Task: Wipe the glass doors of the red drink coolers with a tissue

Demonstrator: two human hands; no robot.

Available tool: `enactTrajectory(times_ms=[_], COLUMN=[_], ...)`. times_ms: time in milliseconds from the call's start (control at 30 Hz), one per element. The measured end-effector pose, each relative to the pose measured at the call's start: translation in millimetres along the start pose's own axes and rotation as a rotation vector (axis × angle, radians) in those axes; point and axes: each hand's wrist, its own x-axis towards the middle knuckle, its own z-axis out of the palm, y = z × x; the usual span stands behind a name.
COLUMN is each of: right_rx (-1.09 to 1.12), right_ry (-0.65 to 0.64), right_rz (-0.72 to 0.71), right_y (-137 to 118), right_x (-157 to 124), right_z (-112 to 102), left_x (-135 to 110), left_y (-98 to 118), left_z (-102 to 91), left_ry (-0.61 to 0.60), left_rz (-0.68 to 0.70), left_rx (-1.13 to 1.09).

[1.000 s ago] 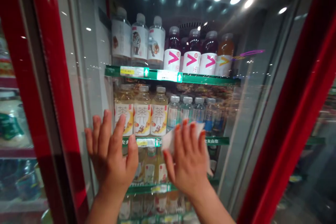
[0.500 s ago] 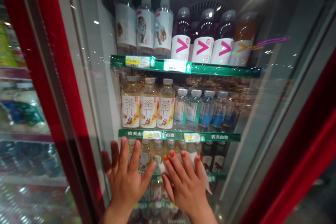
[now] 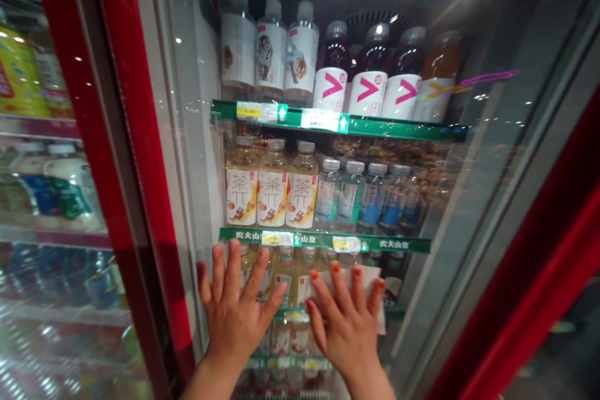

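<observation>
My left hand (image 3: 237,306) lies flat against the glass door (image 3: 197,137) of a drinks fridge, fingers spread, holding nothing. Beside it, my right hand (image 3: 344,319) presses a white cloth or tissue (image 3: 363,281) to the same pane, with the sheet's edge showing under and past the fingers. Both hands sit just below a green shelf-edge strip (image 3: 323,240). Behind the glass, bottled tea (image 3: 272,190) stands above that strip. The hands partly hide the bottles on the shelf below.
A red door frame (image 3: 135,106) runs up the left side, and another red frame (image 3: 529,244) crosses the right. Shelves hold bottled water (image 3: 342,197) and dark red drinks with white labels (image 3: 368,72). A neighbouring fridge (image 3: 51,200) with bottles stands at far left.
Both hands have slid down the glass, from the tea bottles to below the green strip, with the cloth staying under my right hand. The view has shifted, moving the door frame rightward.
</observation>
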Motion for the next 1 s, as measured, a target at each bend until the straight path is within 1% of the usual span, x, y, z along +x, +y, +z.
enactTrajectory(times_ms=[33,67,133,167,200,233,267,300,367,400,433,467,533,600,633,667,700,733,767,800,833,867,900,933,1000], right_rx=[-0.009,-0.015,-0.016,-0.014,-0.014,-0.021,-0.031,-0.040,-0.050,-0.056,-0.064,-0.074,-0.088,-0.079,-0.072,-0.068,-0.065,-0.059,-0.052,-0.047,-0.044,-0.046,-0.053,-0.062,-0.065], right_ry=[0.017,0.040,0.096,0.123,0.141,0.146,0.137,0.114,0.044,0.019,0.009,0.007,0.039,0.091,0.113,0.124,0.115,0.089,0.054,0.025,0.010,0.009,0.018,0.034,0.061], right_rz=[0.082,0.208,0.477,0.578,0.629,0.617,0.541,0.407,0.117,0.037,0.019,0.067,0.297,0.529,0.601,0.623,0.580,0.471,0.323,0.178,0.075,0.031,0.053,0.127,0.325], right_y=[16,35,71,80,81,75,63,48,23,18,20,28,54,75,79,77,70,61,51,42,38,38,44,52,74], right_x=[-10,-16,-18,-13,-6,0,5,5,-6,-17,-30,-43,-59,-57,-50,-42,-35,-29,-27,-29,-33,-38,-45,-50,-54], right_z=[-1,-2,-5,-6,-7,-7,-6,-4,-1,1,2,1,-1,-4,-4,-3,-3,-2,-1,-2,-2,-4,-5,-6,-7], left_x=[1,2,4,5,5,5,3,2,-3,-5,-8,-10,-14,-17,-18,-18,-18,-17,-15,-14,-12,-12,-12,-13,-17], left_y=[0,2,12,20,30,41,51,61,75,79,81,81,79,78,79,80,80,80,80,78,76,74,70,67,61], left_z=[-1.2,-2.7,-5.8,-6.7,-6.9,-6.0,-4.0,-1.0,6.8,10.9,14.5,17.5,20.9,21.3,20.5,19.1,17.3,15.0,12.4,9.9,7.9,6.6,6.3,7.1,11.2], left_ry=[0.005,0.011,0.031,0.035,0.031,0.017,-0.002,-0.010,0.005,0.019,0.032,0.036,0.024,0.016,0.015,0.016,0.020,0.025,0.032,0.036,0.037,0.038,0.038,0.038,0.035], left_rz=[0.007,0.011,-0.031,-0.066,-0.102,-0.125,-0.127,-0.111,-0.067,-0.050,-0.036,-0.027,-0.024,-0.053,-0.067,-0.080,-0.089,-0.092,-0.086,-0.074,-0.059,-0.044,-0.032,-0.021,-0.006], left_rx=[-0.006,-0.015,-0.050,-0.077,-0.111,-0.151,-0.190,-0.218,-0.230,-0.221,-0.209,-0.202,-0.216,-0.231,-0.231,-0.229,-0.229,-0.234,-0.241,-0.243,-0.234,-0.218,-0.198,-0.177,-0.145])
